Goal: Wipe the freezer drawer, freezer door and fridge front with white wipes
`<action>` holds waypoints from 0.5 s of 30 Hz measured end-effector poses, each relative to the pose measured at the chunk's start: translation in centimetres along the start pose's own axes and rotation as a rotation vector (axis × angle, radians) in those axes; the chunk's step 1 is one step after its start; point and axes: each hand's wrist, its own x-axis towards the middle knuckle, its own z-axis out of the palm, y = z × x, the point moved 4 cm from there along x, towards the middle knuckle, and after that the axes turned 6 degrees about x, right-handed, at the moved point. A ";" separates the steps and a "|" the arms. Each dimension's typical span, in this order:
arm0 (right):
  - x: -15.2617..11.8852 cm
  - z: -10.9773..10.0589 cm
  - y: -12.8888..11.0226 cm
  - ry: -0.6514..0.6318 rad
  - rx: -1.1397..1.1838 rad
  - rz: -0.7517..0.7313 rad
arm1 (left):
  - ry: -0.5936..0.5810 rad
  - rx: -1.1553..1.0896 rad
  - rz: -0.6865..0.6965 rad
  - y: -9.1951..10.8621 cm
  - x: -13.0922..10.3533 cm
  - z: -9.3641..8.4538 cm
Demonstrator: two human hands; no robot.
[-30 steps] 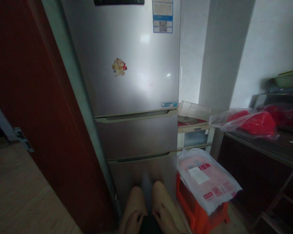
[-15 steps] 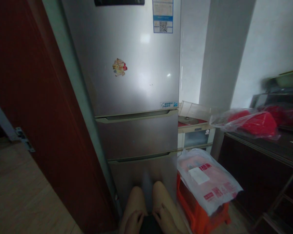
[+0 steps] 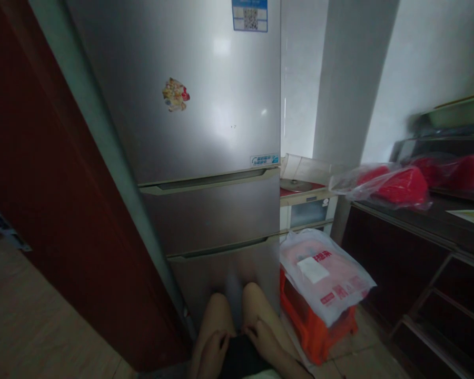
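Observation:
Both of my hands are low in the head view, over my bare thighs. On the left thigh, my left hand (image 3: 216,350) has its fingers curled and pressed together at the hem of the dark shorts (image 3: 240,358). My right hand (image 3: 262,339) lies over the right thigh, its fingers bent and closed at the other side of the same hem. The fingertips are small and dim. Just beyond my knees stands a silver fridge (image 3: 217,216) with its doors and drawer closed; neither hand touches it.
A white plastic bag (image 3: 332,273) lies on an orange stool (image 3: 318,337) at the right. Behind it are a low cabinet (image 3: 308,213) and a dark counter (image 3: 442,226) bearing red items in clear plastic (image 3: 403,184). A dark red door (image 3: 75,210) borders the left.
The camera view has shifted, so the fridge, stool and bag appear further left and higher. Both hands sit slightly higher in the picture, still at the shorts' hem.

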 end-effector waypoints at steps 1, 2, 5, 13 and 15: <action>0.1 -0.5 0.2 0.008 0.031 -0.011 | -0.001 0.002 0.000 0.0 0.0 0.0; 0.4 -1.0 0.5 0.022 0.057 -0.018 | -0.003 0.005 0.002 0.0 -0.1 -0.1; 1.5 -3.6 2.4 0.091 0.093 -0.021 | -0.016 0.014 0.012 0.0 -0.2 -0.1; 4.9 -15.7 11.9 0.377 -0.106 0.179 | -0.074 0.041 0.019 0.3 -1.4 -0.6; 5.1 -19.0 14.2 0.457 -0.201 0.261 | -0.075 0.061 0.017 0.2 -1.5 -0.9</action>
